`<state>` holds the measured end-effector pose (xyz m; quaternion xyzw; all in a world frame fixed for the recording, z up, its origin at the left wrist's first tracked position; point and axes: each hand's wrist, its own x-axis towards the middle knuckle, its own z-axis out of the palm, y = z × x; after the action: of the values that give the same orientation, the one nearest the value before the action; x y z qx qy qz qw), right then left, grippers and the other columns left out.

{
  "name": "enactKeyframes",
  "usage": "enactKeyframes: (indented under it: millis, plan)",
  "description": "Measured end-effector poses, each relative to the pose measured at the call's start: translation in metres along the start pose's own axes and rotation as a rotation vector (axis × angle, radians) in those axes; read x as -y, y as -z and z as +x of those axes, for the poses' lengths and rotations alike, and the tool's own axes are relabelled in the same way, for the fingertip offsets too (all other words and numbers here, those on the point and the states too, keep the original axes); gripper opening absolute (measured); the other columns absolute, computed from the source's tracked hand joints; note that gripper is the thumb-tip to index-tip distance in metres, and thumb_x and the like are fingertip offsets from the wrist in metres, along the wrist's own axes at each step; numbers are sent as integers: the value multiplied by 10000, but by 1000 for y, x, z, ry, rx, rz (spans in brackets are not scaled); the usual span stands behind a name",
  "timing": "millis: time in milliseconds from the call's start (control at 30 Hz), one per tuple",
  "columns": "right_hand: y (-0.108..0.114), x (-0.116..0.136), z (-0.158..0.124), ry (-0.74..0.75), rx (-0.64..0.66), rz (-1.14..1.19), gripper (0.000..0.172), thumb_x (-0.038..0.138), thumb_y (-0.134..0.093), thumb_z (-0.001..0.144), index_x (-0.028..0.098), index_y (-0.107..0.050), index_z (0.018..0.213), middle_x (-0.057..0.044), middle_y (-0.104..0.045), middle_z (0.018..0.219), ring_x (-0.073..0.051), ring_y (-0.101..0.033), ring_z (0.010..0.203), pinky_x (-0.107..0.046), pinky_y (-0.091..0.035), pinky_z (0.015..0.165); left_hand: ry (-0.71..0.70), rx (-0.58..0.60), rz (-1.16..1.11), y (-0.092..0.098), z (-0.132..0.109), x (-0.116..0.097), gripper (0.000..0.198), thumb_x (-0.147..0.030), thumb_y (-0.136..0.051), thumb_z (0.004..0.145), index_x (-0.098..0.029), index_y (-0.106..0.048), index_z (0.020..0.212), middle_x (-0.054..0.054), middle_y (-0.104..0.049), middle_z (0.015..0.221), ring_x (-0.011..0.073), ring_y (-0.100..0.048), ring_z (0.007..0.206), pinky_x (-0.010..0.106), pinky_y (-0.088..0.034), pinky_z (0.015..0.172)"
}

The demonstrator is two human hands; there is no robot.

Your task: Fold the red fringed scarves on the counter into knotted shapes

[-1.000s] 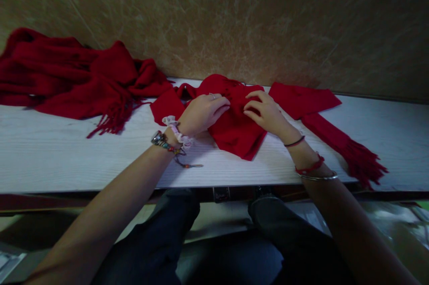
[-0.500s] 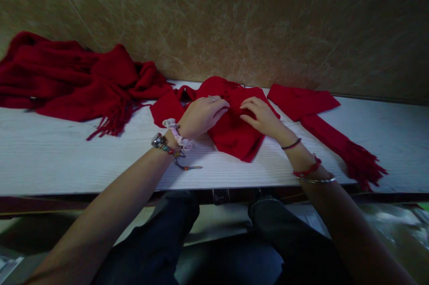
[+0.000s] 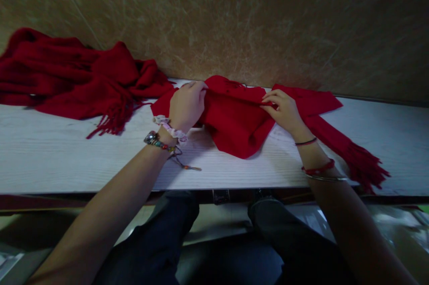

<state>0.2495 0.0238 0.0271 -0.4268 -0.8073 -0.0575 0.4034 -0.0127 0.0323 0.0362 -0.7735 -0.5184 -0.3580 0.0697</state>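
Note:
A red cloth piece, which looks like part of a scarf, hangs in front of me over the white table, stretched between my two hands. My left hand is closed on its left upper edge, with the fingertips partly hidden behind the knuckles. With thumb and fingers, my right hand pinches the right end of the same edge. More red fabric lies behind and under it. To the right rests a folded red scarf with a fringed end, its upper part close to my right hand.
A crumpled heap of red fringed scarves lies on the left of the white table. A brown marbled wall rises right behind the table. My legs are below its front edge.
My hands have moved apart, the left one leftward and the right one rightward. They have gripped the red cloth's upper edge and pulled it taut between them.

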Motion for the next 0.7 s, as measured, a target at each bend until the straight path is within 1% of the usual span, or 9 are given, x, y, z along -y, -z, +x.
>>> enactKeyframes:
  millis: [67,133,200,300,400,467,533,600,700]
  plan:
    - [-4,9,1,31,22,19,74,147,-559,745,194,-616,737,-47,-600,838,-181,-571,822,-354,-447,789,-65,67,-25,-3,-2,-1,245,-174,-443,827,-183,-557,1043,91,-570,1015,223,-548,928,351,-440,806]
    - [-8,19,3,55,37,37,90,140,-549,748,194,-621,745,-49,-607,855,-181,-571,841,-352,-445,802,-200,138,-61,-6,-4,-6,333,-221,-482,827,-155,-499,1153,105,-534,1108,226,-515,1014,355,-420,862]
    - [-11,27,4,64,33,52,83,147,-553,750,192,-623,742,-50,-608,850,-180,-572,837,-346,-449,794,-317,210,-85,-9,-7,-12,397,-283,-504,833,-147,-460,1204,104,-532,1140,223,-500,1048,354,-404,887]
    - [-11,31,6,60,0,57,68,160,-563,751,191,-622,737,-47,-609,830,-178,-574,820,-340,-455,774,-400,296,-94,-12,-9,-17,399,-300,-523,833,-141,-468,1195,102,-563,1115,211,-520,1024,344,-401,883]
    - [-9,31,6,51,-48,65,53,174,-574,752,194,-618,730,-44,-609,811,-179,-577,813,-339,-458,766,-461,315,-94,-14,-8,-18,292,-245,-507,841,-135,-530,1110,91,-608,1022,194,-556,951,320,-415,844]
    - [-8,30,6,35,-60,65,48,190,-576,756,205,-613,729,-36,-607,805,-180,-575,818,-343,-456,773,-489,283,-87,-13,-7,-17,205,-219,-473,852,-138,-579,1008,74,-627,924,185,-574,879,301,-429,792]
    - [-8,26,5,19,-48,46,49,198,-575,758,213,-607,725,-31,-604,811,-182,-571,827,-351,-452,783,-468,215,-113,-10,-6,-17,183,-219,-439,864,-143,-597,918,56,-628,849,173,-579,812,281,-432,741]
    - [-8,18,4,8,-22,16,48,191,-577,752,211,-599,713,-34,-598,817,-184,-567,819,-356,-451,778,-379,105,-176,-4,-4,-16,200,-237,-413,877,-151,-592,857,37,-623,800,159,-576,763,263,-425,706]
    - [-7,5,3,-12,14,-12,34,202,-603,729,197,-586,700,-44,-586,805,-187,-562,784,-357,-453,748,-164,-97,-263,5,-1,-11,231,-279,-377,896,-175,-566,812,17,-608,764,148,-565,738,254,-409,684]
